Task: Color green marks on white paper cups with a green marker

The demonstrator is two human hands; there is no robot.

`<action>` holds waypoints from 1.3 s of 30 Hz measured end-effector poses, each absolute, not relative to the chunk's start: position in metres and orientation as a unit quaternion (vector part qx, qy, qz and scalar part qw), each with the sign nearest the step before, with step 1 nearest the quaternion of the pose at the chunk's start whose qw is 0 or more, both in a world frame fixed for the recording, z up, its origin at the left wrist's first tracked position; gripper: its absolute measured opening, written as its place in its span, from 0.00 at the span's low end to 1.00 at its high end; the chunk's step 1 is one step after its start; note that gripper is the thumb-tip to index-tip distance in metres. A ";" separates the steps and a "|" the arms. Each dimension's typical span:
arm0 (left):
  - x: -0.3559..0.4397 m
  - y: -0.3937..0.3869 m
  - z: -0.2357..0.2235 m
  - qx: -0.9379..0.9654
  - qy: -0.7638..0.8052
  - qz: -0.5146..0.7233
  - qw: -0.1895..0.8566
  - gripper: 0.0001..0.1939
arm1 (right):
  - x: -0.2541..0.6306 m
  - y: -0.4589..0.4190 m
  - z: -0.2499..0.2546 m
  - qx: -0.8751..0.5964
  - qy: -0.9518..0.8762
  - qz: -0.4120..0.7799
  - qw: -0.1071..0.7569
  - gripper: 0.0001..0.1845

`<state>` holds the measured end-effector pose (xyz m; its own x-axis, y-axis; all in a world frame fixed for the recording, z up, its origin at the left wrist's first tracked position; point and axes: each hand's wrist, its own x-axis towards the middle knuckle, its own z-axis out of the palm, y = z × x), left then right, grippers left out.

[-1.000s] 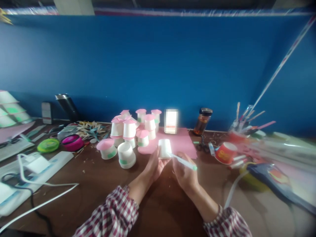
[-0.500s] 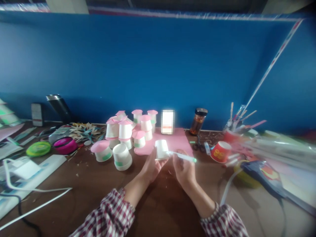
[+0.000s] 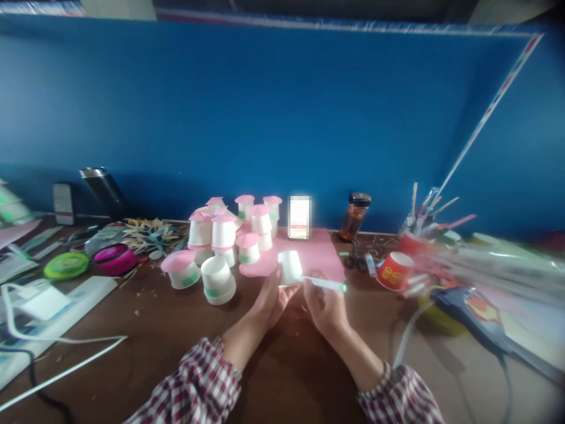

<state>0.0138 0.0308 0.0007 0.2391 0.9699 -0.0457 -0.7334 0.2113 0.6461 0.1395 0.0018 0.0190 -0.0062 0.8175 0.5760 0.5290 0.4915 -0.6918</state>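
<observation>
In the middle of the head view, my left hand point(image 3: 272, 298) is closed around a small white paper cup point(image 3: 290, 266), tilted on its side. A pale marker pen point(image 3: 324, 284) with a green end is gripped in my right hand point(image 3: 325, 303), its tip touching or very near the cup's wall. Behind both hands lies pink paper point(image 3: 318, 247) on the table. To the left stand two stacked white cups point(image 3: 218, 280) with a green patch, a cup with a pink disc point(image 3: 180, 268) on top, and several cup towers with pink paper roofs point(image 3: 223, 229).
On the right are a red paper cup point(image 3: 394, 272), scissors point(image 3: 355, 259), a dark-lidded jar point(image 3: 355, 218) and a grey tool with a cord point(image 3: 468, 312). At left lie a power strip point(image 3: 83, 300), a magenta round case point(image 3: 115, 259) and a heap of paper strips point(image 3: 152, 235).
My right hand and the marker pen have shifted slightly left, closer to the cup. The cup has turned a little in my left hand.
</observation>
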 end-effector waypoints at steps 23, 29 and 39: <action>0.012 0.032 -0.005 0.356 0.274 0.584 0.676 0.24 | 0.141 0.001 0.020 -0.499 -0.693 0.124 0.505 0.11; 0.012 0.031 -0.007 0.357 0.282 0.586 0.670 0.23 | 0.142 0.001 0.018 -0.506 -0.694 0.116 0.499 0.11; 0.013 0.031 -0.005 0.365 0.276 0.588 0.666 0.23 | 0.142 0.003 0.018 -0.527 -0.673 0.099 0.510 0.13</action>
<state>0.0130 0.0307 -0.0048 0.1553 0.9860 0.0613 -0.5821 0.0412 0.8121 0.1418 0.0034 0.0176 0.0754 0.8098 0.5819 0.6085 0.4249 -0.6702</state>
